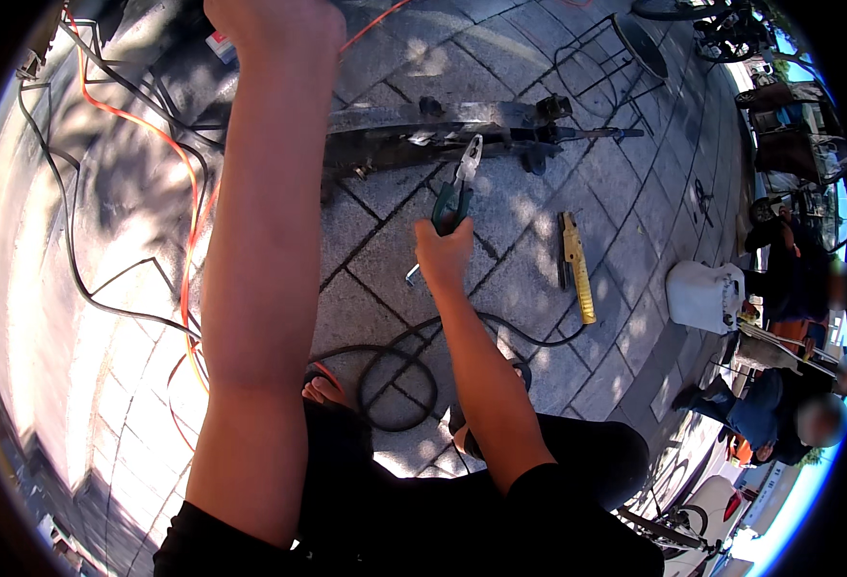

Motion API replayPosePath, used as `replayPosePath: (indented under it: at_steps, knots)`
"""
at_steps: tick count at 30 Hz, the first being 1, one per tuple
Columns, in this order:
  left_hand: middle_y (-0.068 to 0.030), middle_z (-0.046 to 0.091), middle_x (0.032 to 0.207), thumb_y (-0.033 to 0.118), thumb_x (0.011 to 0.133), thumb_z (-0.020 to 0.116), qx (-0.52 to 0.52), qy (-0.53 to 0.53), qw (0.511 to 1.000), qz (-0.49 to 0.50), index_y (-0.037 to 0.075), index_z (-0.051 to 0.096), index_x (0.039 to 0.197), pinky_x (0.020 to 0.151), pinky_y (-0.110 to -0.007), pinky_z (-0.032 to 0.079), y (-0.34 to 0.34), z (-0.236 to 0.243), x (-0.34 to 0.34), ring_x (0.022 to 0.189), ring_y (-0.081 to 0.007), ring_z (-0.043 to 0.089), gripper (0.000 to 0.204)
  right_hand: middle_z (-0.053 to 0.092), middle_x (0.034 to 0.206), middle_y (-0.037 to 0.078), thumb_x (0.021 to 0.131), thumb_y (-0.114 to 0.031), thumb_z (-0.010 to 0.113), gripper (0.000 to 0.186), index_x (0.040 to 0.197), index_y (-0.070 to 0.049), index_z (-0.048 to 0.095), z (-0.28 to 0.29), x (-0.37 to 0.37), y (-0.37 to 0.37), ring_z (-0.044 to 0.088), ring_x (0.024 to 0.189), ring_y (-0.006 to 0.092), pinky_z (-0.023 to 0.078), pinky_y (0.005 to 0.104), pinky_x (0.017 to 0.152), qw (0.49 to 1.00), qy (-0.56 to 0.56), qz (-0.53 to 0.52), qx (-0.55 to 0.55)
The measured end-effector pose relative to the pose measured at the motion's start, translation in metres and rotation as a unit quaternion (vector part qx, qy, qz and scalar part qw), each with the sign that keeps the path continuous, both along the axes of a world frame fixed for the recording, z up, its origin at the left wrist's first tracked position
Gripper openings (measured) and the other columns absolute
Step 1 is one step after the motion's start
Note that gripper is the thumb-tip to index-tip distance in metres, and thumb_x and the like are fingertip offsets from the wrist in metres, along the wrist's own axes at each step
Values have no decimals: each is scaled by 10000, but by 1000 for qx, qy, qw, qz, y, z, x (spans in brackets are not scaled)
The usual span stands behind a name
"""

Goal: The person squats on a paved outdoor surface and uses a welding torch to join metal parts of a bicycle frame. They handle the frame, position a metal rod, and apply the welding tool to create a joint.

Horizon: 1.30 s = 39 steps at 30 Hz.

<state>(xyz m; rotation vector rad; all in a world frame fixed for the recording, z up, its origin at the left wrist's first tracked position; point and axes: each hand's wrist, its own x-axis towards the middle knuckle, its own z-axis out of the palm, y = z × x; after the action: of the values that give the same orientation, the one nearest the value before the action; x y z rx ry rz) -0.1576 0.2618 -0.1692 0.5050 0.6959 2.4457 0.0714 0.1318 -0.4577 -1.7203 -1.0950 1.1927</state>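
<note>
My left hand [270, 21] reaches to the top edge on a raised forearm, its fingers out of sight, with a small red and white item [220, 48] just left of it. My right hand [443, 245] is closed on green-handled pliers [451, 199], jaws upward; a thin metal piece [413, 272] shows below that hand. Beyond the pliers, a long black metal assembly [385, 144] with brackets lies across the paving, partly behind my left forearm. To the right, a yellow welding electrode holder [576, 274] lies on the paving, joined to a black cable.
Black and orange cables [192, 192] run along the left and loop near my feet. A round-topped metal stool [639, 46] stands upper right. At right are a white jerrycan [704, 295], bicycles [693, 519] and other people [770, 404].
</note>
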Motion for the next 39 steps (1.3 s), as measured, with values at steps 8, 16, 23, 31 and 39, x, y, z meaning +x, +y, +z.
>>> replayPosePath:
  at_steps: [8,16,23,31,39]
  knots:
    - [5,619,743,367,1016,537,10,7,1000,-28,149,625,981,543,-325,480,0,7,6,590,-165,598,239,585,803,109,833,-220,813,390,977,-60,487,1,13,-1,614,702,223,488,464,595,995,-50,41,-69]
    - [2,599,724,363,1026,526,-9,-16,1000,-13,132,614,1022,536,-319,471,-2,6,28,586,-165,581,247,576,835,112,844,-228,811,391,998,-67,490,7,7,11,604,684,236,476,473,588,993,-27,74,-93]
    - [-8,603,760,356,1030,518,-27,-39,999,-23,128,614,1018,538,-322,467,-3,15,33,592,-171,571,249,574,838,113,836,-251,810,410,1002,-52,492,-1,-5,13,597,651,254,486,478,590,993,-100,47,29]
    - [-9,603,746,353,1033,506,-15,-13,1000,-11,132,613,990,550,-338,465,-6,12,26,597,-183,573,248,556,825,91,884,-235,779,363,993,-84,467,4,-3,-9,575,622,222,453,490,552,1000,9,0,24]
    - [-17,595,747,345,1039,511,10,-5,1000,-22,135,613,980,547,-348,461,-10,14,34,599,-187,566,241,551,792,90,904,-218,767,351,981,-82,453,-5,10,-3,575,635,205,443,491,536,994,14,66,-80]
